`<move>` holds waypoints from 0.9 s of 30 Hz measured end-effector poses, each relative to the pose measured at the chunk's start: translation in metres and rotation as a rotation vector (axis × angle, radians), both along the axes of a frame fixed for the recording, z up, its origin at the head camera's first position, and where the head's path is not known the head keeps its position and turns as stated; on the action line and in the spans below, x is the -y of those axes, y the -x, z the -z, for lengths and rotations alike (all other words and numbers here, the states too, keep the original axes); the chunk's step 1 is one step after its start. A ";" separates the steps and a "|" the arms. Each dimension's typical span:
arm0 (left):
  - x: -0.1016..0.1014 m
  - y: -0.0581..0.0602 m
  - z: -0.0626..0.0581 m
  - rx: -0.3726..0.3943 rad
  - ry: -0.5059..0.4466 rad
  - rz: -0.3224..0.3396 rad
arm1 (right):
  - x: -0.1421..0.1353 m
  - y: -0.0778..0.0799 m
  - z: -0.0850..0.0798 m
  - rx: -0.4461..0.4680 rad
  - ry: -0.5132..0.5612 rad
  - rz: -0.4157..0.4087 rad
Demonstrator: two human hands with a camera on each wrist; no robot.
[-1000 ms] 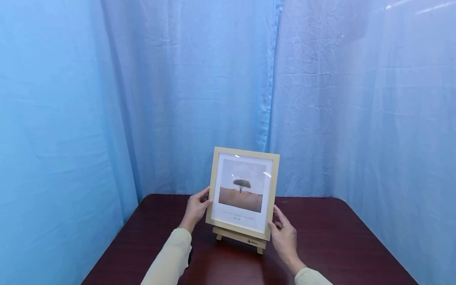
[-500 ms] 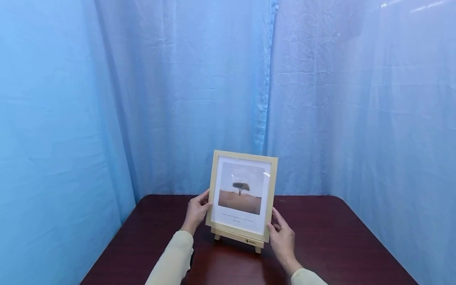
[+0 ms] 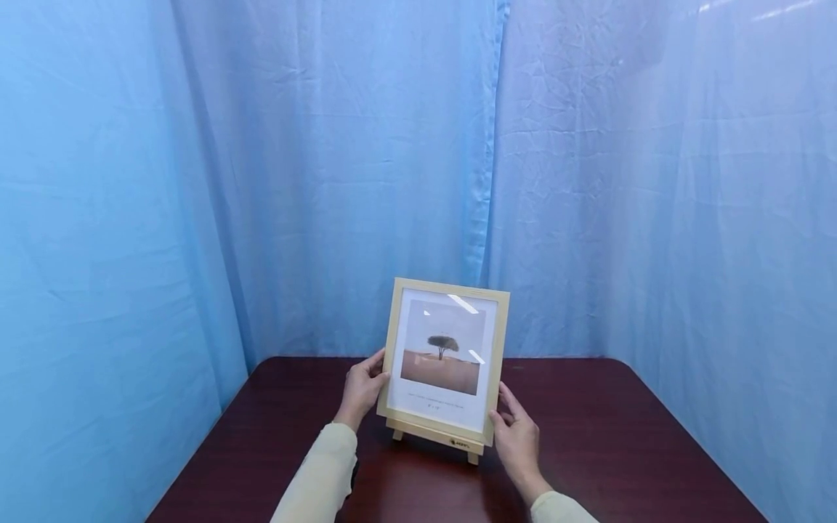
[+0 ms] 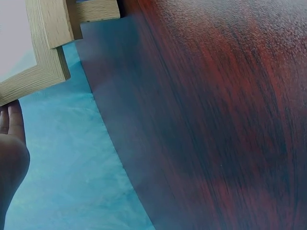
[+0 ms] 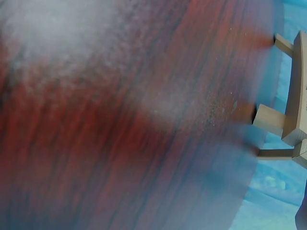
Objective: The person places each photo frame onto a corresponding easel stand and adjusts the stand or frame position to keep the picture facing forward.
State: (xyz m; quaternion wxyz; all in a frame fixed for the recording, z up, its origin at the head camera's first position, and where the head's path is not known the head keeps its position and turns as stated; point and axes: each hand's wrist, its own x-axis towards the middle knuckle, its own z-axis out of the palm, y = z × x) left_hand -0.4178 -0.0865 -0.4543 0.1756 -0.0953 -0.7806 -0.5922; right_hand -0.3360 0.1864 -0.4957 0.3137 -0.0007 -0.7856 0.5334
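Note:
A picture frame (image 3: 442, 356) with a pale wood border and a print of a lone tree stands on a small wooden easel (image 3: 428, 436), leaning slightly back. My left hand (image 3: 361, 385) holds its left edge, thumb in front and fingers reaching behind. At the lower right edge, my right hand (image 3: 519, 439) pinches the border the same way. In the left wrist view the frame's corner (image 4: 48, 74) shows beside the easel's ledge (image 4: 60, 24). The right wrist view catches the easel's ledge (image 5: 293, 96) and legs, with only a dark sliver of the hand.
A dark red-brown table (image 3: 615, 450) with a glossy surface lies under the easel. Blue curtains (image 3: 366, 181) hang behind it and along both sides. The table's back edge (image 3: 556, 359) runs behind the frame.
The frame has come down slightly toward the easel's ledge, and the light reflections on its glass have shifted. The head view has turned a little. Both hands keep their hold.

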 end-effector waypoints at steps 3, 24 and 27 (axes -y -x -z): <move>0.000 0.001 0.000 0.017 0.007 -0.003 | -0.001 0.000 0.000 0.017 0.010 -0.017; 0.002 -0.005 0.000 0.048 0.030 -0.039 | -0.011 0.007 0.002 0.042 0.035 -0.108; 0.002 -0.006 0.000 0.051 0.035 -0.048 | -0.012 0.008 0.002 0.034 0.023 -0.105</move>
